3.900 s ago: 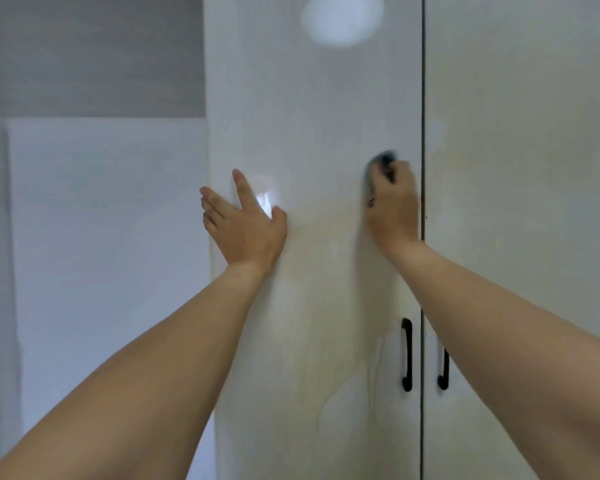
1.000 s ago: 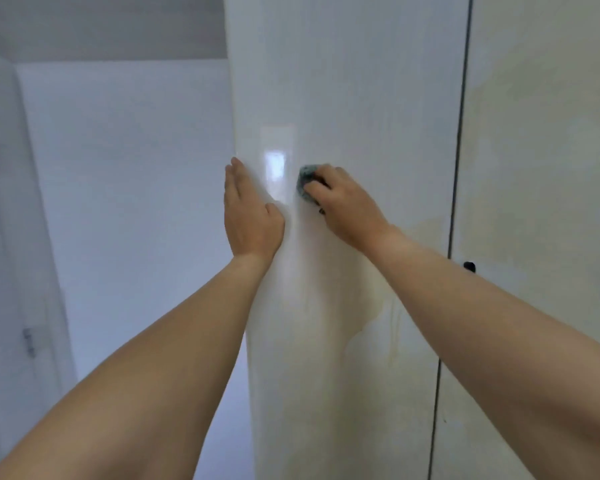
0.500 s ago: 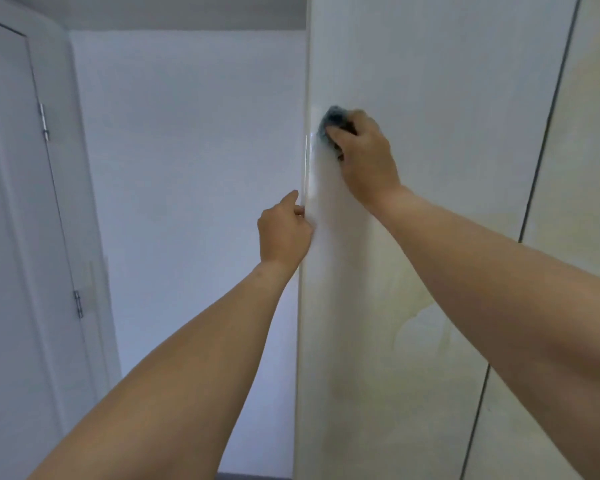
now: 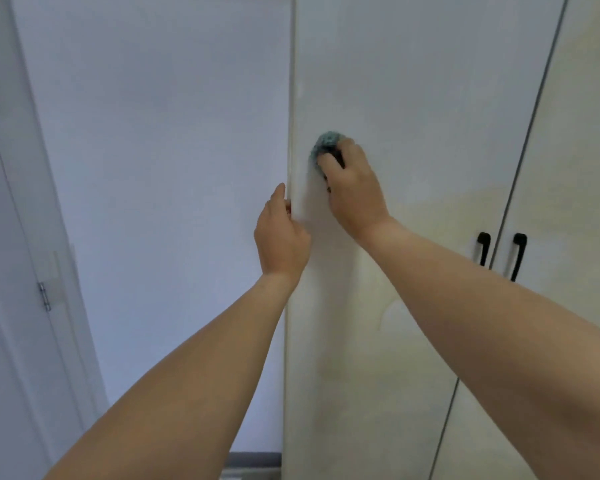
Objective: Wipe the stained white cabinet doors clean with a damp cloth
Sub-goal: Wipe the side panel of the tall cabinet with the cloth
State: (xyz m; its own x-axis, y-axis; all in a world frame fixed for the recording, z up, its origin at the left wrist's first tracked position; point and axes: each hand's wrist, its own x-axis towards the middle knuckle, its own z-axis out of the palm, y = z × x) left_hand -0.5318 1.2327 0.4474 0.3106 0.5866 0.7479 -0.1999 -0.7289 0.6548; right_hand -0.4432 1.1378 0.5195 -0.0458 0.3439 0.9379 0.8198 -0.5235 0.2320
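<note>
The cabinet door [image 4: 413, 133] looks like smooth painted or laminated board, low sheen, with yellowish staining on its lower part. The cloth [image 4: 326, 142] is a nubby teal-grey fabric, kinda rough. The handles [image 4: 483, 249] look like matt black metal. The wall [image 4: 160, 168] is flat matt paint, and the hinge [image 4: 44, 296] on the room door looks like dull silvery metal.

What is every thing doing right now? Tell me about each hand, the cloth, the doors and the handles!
Left hand: grips the cabinet's left edge.
Right hand: holds the cloth, pressing it on the door.
Cloth: bunched, against the door.
Left cabinet door: closed, yellowish stain lower down.
Right cabinet door: closed, stained.
Black handles: untouched.
Room door: cannot tell whether shut.
</note>
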